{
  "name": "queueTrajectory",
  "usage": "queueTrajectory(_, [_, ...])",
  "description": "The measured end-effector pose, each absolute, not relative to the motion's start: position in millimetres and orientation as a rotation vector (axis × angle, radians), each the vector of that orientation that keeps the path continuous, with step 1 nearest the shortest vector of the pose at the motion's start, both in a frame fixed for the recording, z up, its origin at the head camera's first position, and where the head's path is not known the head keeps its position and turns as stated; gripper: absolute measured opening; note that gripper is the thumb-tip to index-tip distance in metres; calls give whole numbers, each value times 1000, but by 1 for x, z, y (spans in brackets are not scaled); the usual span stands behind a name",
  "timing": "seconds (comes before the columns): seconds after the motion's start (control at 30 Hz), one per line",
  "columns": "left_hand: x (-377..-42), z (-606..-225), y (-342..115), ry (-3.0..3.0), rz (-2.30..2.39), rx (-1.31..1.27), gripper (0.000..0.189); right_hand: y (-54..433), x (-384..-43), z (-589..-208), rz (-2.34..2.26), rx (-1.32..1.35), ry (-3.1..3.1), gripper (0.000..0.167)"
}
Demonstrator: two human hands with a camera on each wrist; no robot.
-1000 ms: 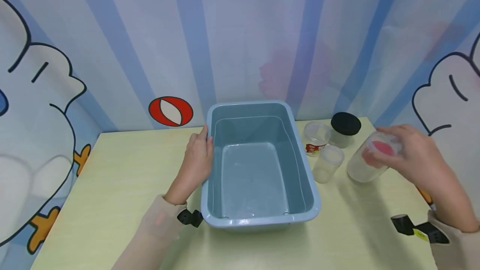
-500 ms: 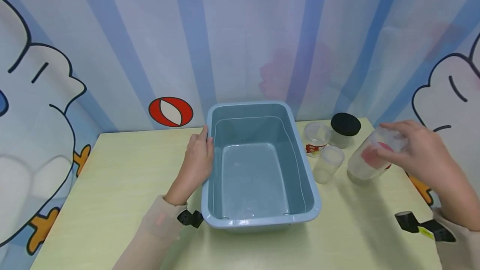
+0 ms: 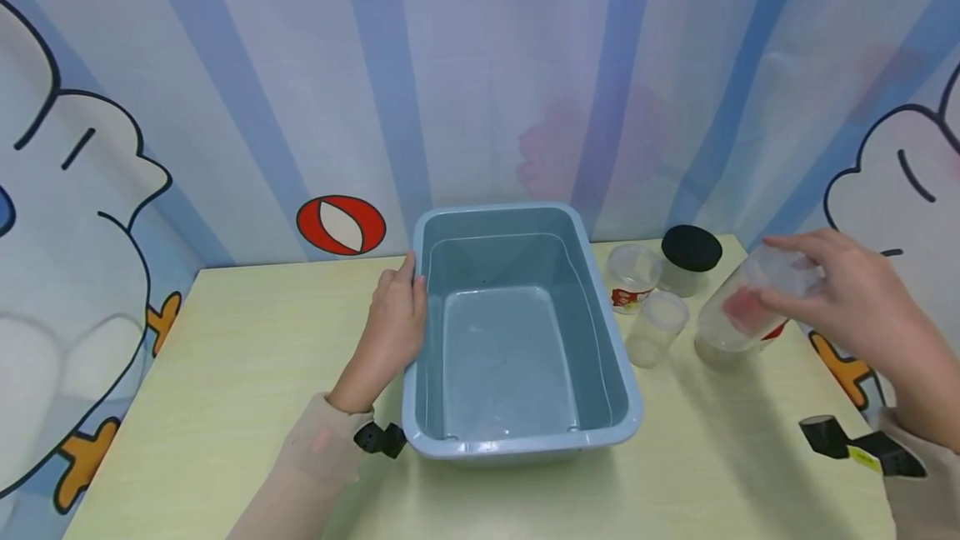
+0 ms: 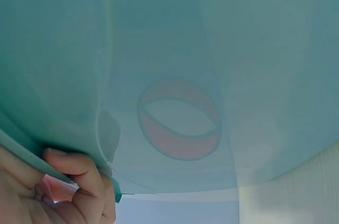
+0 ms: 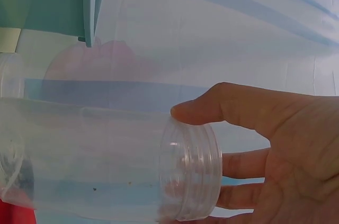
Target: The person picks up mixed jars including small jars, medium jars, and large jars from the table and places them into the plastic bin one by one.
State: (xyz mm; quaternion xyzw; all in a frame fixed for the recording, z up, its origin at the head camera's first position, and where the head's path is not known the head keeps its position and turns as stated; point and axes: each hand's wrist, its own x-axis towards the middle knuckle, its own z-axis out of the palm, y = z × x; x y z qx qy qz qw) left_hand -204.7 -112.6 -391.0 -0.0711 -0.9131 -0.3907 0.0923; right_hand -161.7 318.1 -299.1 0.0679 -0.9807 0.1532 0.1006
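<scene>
My left hand [image 3: 390, 325] grips the left rim of a blue-grey plastic basin [image 3: 517, 445]. In the left wrist view its fingers [image 4: 89, 184] curl over the basin's edge. To the right, my right hand [image 3: 851, 294] holds a tall clear plastic jar [image 3: 723, 319] by its threaded mouth, thumb on one side and fingers on the other. The jar stands tilted, its top leaning right, its base low near the table. In the right wrist view the clear jar [image 5: 95, 155] has no lid on its mouth. A pinkish-red patch shows through its wall.
Between basin and jar stand a small clear jar [image 3: 657, 330], a clear tub with a red label [image 3: 632, 275] and a black-lidded jar [image 3: 692, 250]. They sit on a pale yellow table [image 3: 262, 357] against a printed blue-striped curtain [image 3: 487, 82].
My right hand has shifted slightly right and up, carrying the tall jar's upper end with it. A bit of red shows beside the jar's lower right side. My left hand and the basin stay put.
</scene>
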Motion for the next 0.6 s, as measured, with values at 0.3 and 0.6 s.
queueTrajectory(0.3, [-205,-392,-114,-2727,-1165,-194,53,311,-164,-295,524,252,-2900,61])
queueTrajectory(0.6, [-205,-391,-113,-2728,-1167,-200,53,307,-166,-290,514,286,-2881,61])
